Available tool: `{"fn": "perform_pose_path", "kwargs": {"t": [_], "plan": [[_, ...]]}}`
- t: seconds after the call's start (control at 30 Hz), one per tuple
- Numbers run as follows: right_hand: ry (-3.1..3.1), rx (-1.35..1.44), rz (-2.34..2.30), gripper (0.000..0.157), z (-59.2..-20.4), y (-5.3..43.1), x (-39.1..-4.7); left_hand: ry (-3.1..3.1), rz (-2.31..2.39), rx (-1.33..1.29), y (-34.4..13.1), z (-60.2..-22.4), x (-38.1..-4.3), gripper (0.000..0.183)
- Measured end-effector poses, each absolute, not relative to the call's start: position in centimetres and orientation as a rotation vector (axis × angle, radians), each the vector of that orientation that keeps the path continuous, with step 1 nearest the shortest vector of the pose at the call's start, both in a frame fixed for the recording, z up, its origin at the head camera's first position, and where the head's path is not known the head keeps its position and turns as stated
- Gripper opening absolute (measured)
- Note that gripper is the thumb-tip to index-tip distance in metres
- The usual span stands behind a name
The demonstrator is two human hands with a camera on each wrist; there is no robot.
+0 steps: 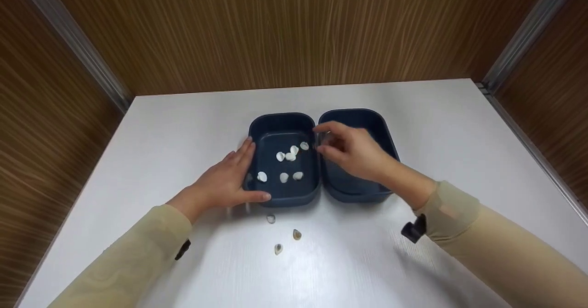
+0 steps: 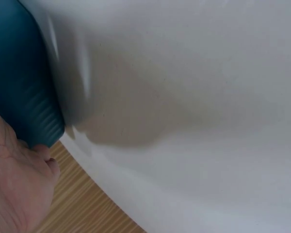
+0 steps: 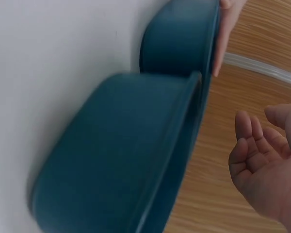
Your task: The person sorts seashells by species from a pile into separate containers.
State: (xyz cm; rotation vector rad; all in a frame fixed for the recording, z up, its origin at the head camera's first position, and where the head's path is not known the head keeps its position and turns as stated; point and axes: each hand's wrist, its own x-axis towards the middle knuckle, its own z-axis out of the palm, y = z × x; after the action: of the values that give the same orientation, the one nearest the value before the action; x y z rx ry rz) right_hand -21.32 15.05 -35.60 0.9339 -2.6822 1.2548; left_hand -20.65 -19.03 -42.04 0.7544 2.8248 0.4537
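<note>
Along the left side of a dark blue tray (image 1: pixel 280 201) lies my left hand (image 1: pixel 225 179), its fingers straight against the wall and its thumb at the front rim. Several small white shells (image 1: pixel 284 177) are scattered on this tray's floor. My right hand (image 1: pixel 356 151) is over a second dark blue tray (image 1: pixel 363 196), fingertips near where the two rims meet. Its thumb and index finger are parted, and nothing shows between them. In the right wrist view, the other fingers (image 3: pixel 256 145) are loosely bent.
Three more shells lie on the white table (image 1: pixel 206 262) in front of the left tray: a pale one (image 1: pixel 271 218) and two brownish ones, one (image 1: pixel 297 234) to the right of the other (image 1: pixel 278 249). Wood-grain panels (image 1: pixel 294 32) enclose the table's back and sides.
</note>
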Motion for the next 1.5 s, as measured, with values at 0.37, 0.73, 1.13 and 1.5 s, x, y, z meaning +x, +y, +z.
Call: {"fn": "perform_pose_path", "kwargs": {"t": [0.37, 0.73, 1.13, 1.5], "plan": [[-2.605, 0.815, 1.056, 0.041, -35.2, 20.7, -20.0, 2.828, 0.442, 0.771, -19.1, -41.9, -20.5, 0.133], [-2.628, 0.714, 0.831, 0.063, -36.6, 24.4, -18.3, 2.826, 0.45, 0.764, -19.1, -41.7, -20.5, 0.134], [-2.92, 0.649, 0.646, 0.106, -38.5, 26.4, -17.5, 2.807, 0.457, 0.724, -19.1, -41.3, -20.4, 0.136], [-3.089, 0.701, 0.532, 0.126, -40.7, 27.1, -18.3, 2.812, 0.521, 0.7, -19.2, -41.3, -19.8, 0.13]]}}
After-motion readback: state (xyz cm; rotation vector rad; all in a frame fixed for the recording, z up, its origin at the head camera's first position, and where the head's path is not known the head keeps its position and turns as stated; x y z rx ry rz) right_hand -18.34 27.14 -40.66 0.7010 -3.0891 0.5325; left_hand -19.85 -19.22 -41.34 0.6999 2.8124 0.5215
